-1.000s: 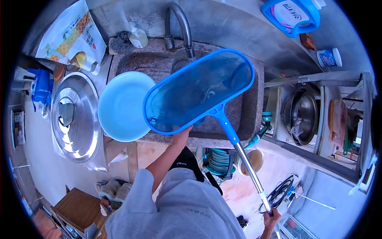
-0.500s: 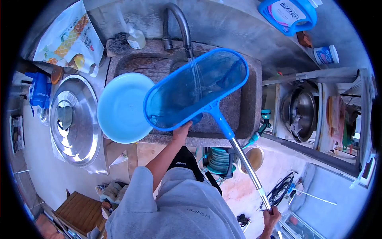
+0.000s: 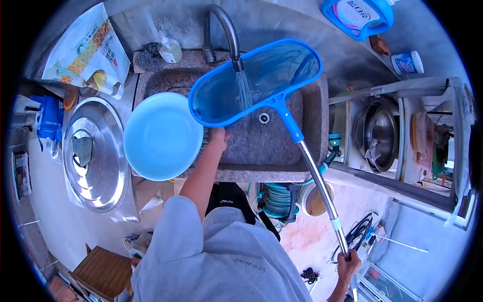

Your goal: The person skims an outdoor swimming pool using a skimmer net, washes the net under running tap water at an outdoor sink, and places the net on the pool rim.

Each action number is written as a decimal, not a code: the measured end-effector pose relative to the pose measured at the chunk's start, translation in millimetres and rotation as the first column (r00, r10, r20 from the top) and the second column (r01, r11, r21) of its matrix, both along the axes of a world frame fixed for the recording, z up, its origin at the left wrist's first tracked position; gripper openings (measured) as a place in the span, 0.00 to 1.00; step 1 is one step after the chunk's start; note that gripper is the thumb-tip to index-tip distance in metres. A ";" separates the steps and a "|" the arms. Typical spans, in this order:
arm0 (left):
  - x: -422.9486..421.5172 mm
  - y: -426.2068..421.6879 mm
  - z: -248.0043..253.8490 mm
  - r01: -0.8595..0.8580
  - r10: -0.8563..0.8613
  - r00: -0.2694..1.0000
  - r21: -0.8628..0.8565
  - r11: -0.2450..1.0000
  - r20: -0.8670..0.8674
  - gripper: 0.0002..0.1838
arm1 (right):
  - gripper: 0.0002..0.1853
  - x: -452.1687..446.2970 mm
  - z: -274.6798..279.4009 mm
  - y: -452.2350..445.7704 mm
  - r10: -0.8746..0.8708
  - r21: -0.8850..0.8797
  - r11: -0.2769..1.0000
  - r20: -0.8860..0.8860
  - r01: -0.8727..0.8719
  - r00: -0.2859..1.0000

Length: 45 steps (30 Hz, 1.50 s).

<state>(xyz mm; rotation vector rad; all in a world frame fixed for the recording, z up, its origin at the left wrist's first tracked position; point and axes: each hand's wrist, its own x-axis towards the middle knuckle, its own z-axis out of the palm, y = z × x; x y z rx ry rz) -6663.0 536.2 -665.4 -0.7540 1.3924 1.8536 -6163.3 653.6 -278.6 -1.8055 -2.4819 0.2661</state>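
A blue skimmer net with an oval frame is held over the stone sink, tilted. Water from the curved faucet runs down onto its mesh. Around the net's metal pole, my right hand is closed, low on the right. My left hand reaches over the sink to the near left end of the net's rim. Its fingers are hidden behind the net, so I cannot tell whether they grip it. Just left of that hand, a light blue basin overlaps the sink's left edge.
A large metal lid lies on the left counter. A soap bottle stands behind the sink, and a blue detergent jug sits at upper right. Below the sink are a hose reel and a bucket. Shelves stand right.
The net has moved away from me and slightly right, up toward the faucet, uncovering the sink drain. My left hand has moved forward with it; my right hand has shifted slightly forward, still on the pole.
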 end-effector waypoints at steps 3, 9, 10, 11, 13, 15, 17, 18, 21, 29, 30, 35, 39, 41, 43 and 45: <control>-13.7 15.9 -10.9 -0.192 0.188 0.981 0.231 0.954 0.038 0.17 | 0.07 -4.1 3.1 -11.1 -0.021 -0.016 1.000 0.011 0.021 1.000; -25.6 22.2 -9.8 -0.401 0.440 0.897 0.482 0.779 0.035 0.18 | 0.07 21.6 -2.8 -32.4 -0.007 -0.015 1.000 0.027 0.007 1.000; -25.9 21.6 -9.5 -0.388 0.430 0.902 0.497 0.776 0.033 0.18 | 0.07 26.2 -4.9 -36.8 -0.014 -0.015 1.000 0.025 0.014 1.000; -27.4 20.7 -9.1 -0.379 0.423 0.906 0.509 0.773 0.033 0.18 | 0.08 30.4 -7.5 -41.2 -0.030 -0.002 1.000 -0.010 0.030 1.000; -28.9 19.9 -9.6 -0.360 0.406 0.914 0.525 0.772 0.030 0.18 | 0.08 35.8 -12.6 -48.3 -0.079 0.005 0.997 -0.042 0.079 0.996; -29.9 21.2 -12.0 -0.344 0.390 0.920 0.536 0.771 0.030 0.18 | 0.08 34.2 -11.4 -55.8 -0.062 0.024 0.998 -0.046 0.064 0.997; -33.8 22.5 -14.7 -0.327 0.373 0.927 0.547 0.771 0.029 0.18 | 0.08 35.3 -11.0 -58.7 -0.042 0.065 0.997 -0.018 0.043 0.999; -35.0 22.6 -16.3 -0.321 0.369 0.929 0.549 0.772 0.025 0.18 | 0.08 38.3 -10.5 -60.0 -0.046 0.063 0.997 -0.011 0.047 0.999; -41.0 24.0 -19.8 -0.295 0.344 0.939 0.549 0.782 0.016 0.18 | 0.08 49.6 -4.7 -67.4 -0.087 0.033 0.996 0.034 0.086 0.996; -41.9 41.8 -25.2 -0.213 0.240 0.970 0.557 0.803 0.025 0.18 | 0.07 42.8 2.3 -78.2 -0.004 0.097 0.995 0.102 -0.006 0.995; -42.6 42.0 -24.2 -0.206 0.233 0.972 0.555 0.806 0.022 0.18 | 0.07 49.9 -0.8 -79.1 -0.011 0.099 0.995 0.098 0.001 0.995; -45.9 45.2 -22.5 -0.181 0.202 0.979 0.544 0.819 0.021 0.18 | 0.07 30.4 6.3 -80.9 -0.011 0.157 0.988 0.110 -0.007 0.994; -45.5 46.8 -20.1 -0.163 0.178 0.984 0.541 0.825 0.024 0.18 | 0.06 30.5 12.2 -78.7 -0.039 0.156 0.988 0.124 0.019 0.992; -41.0 44.1 -18.7 -0.151 0.163 0.986 0.541 0.827 0.025 0.18 | 0.06 31.7 14.2 -77.5 -0.036 0.146 0.989 0.117 0.019 0.992; -38.1 41.0 -17.4 -0.152 0.158 0.987 0.535 0.831 0.035 0.18 | 0.06 33.3 13.4 -78.0 -0.052 0.138 0.990 0.112 0.036 0.992; -34.2 36.1 -16.4 -0.150 0.150 0.988 0.532 0.834 0.045 0.18 | 0.06 35.2 13.1 -77.2 -0.064 0.131 0.990 0.106 0.050 0.992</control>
